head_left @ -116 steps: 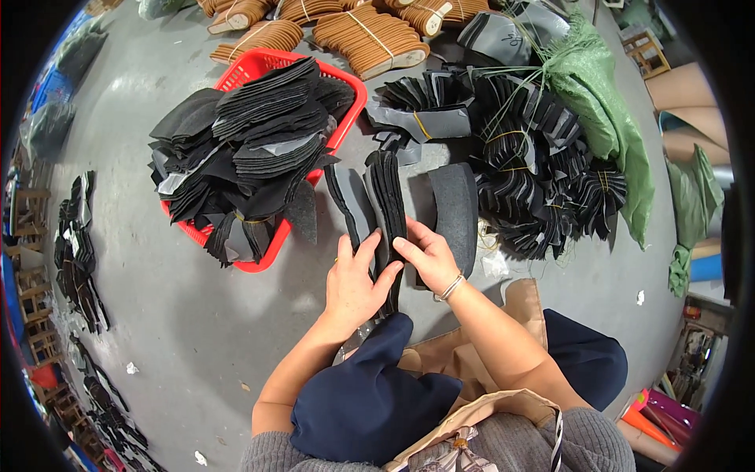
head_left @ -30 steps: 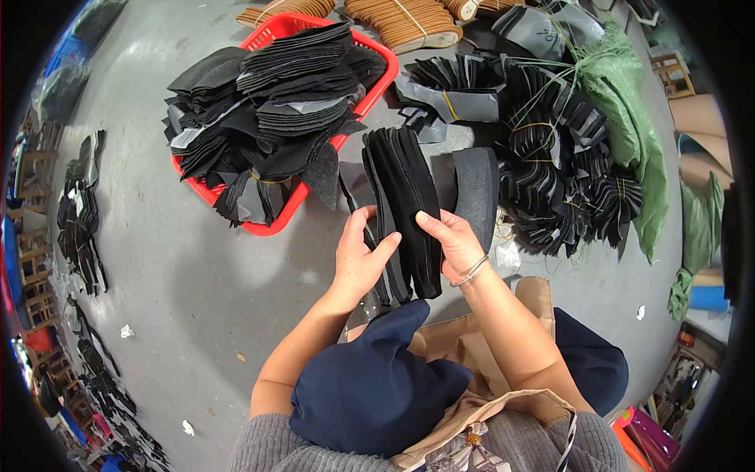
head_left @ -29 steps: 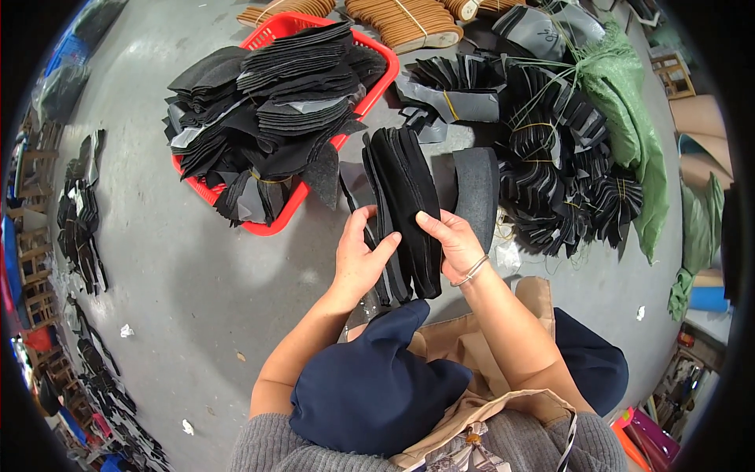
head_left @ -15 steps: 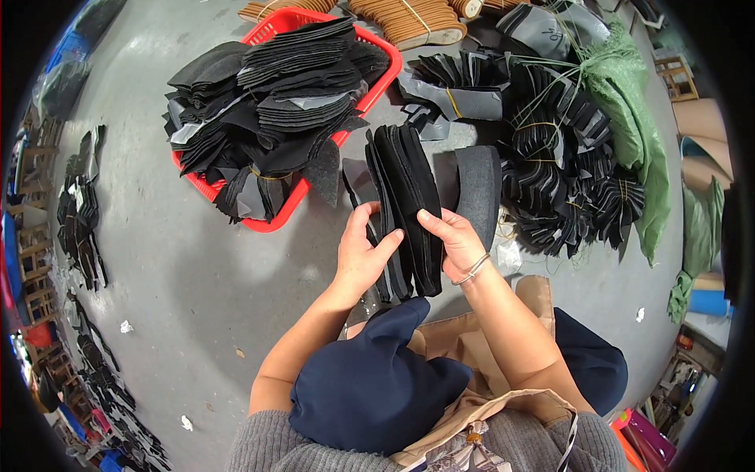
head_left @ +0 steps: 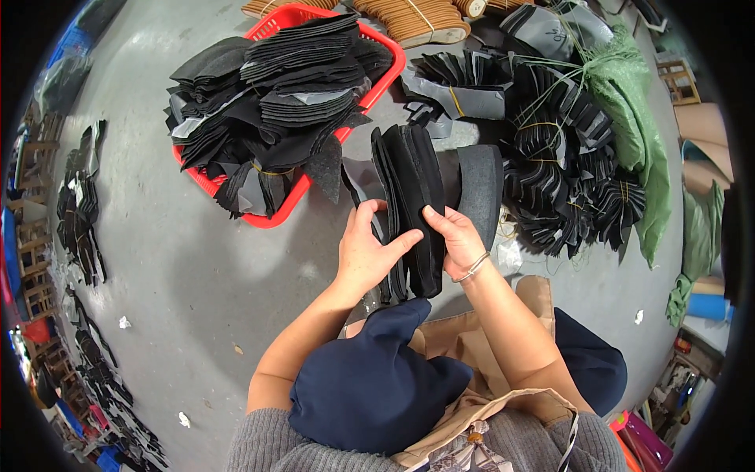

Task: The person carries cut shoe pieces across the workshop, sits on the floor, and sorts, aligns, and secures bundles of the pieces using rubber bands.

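Both hands hold a thick stack of black fabric pieces [head_left: 413,177], upright and fanned a little apart at its left side. My left hand [head_left: 368,244] grips the left part, its thumb stretched across the near faces and its fingers around the outer layers. On the right edge, my right hand [head_left: 462,240] is closed, thumb pressed on the front and the other fingers behind. A grey curved piece [head_left: 479,189] shows just beyond the right hand. Another dark grey piece [head_left: 359,177] shows at the stack's left; whether it belongs to the stack I cannot tell.
A red plastic basket [head_left: 281,214] heaped with black fabric pieces [head_left: 303,75] stands at the far left. Tied black bundles [head_left: 550,169] lie at the right beside a green woven sack [head_left: 629,118]. Brown bundled pieces [head_left: 417,20] lie at the back. Dark scraps [head_left: 79,204] line the left floor.
My left thumb has slid right across the stack, and the layers at its left have shifted slightly. The right hand keeps its grip, moving very little.
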### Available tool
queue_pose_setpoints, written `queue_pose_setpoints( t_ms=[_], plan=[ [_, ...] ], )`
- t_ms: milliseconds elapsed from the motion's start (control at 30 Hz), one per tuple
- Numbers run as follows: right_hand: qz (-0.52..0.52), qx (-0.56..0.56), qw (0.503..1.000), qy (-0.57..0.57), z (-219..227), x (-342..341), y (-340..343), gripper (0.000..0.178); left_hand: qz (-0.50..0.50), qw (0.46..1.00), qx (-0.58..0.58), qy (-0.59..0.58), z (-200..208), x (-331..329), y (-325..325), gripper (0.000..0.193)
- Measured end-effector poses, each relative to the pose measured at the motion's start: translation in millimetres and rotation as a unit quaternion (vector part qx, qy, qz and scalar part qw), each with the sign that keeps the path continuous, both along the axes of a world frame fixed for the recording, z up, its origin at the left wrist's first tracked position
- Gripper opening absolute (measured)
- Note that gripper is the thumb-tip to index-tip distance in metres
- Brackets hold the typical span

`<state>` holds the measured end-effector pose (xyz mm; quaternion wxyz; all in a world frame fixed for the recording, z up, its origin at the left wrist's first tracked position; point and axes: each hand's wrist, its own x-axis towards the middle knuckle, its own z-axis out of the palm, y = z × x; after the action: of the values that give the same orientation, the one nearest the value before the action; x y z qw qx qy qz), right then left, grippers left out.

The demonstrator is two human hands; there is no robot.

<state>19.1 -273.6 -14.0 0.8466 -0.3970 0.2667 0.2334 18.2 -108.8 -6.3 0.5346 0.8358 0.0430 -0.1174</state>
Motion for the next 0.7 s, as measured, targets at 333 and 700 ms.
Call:
queue_pose_setpoints(
  t_ms=[333, 700],
  plan=[
    [0.028, -0.126, 0.989, -0.068, 0, -4, 6, 0.028, -0.007, 0.999, 0.044, -0.012, 1, 0, -3, 0.062],
    [0.025, -0.143, 0.986, -0.087, -11, -7, 5, 0.028, -0.024, 0.997, 0.074, -0.019, 9, -1, -4, 0.059]
  ],
)
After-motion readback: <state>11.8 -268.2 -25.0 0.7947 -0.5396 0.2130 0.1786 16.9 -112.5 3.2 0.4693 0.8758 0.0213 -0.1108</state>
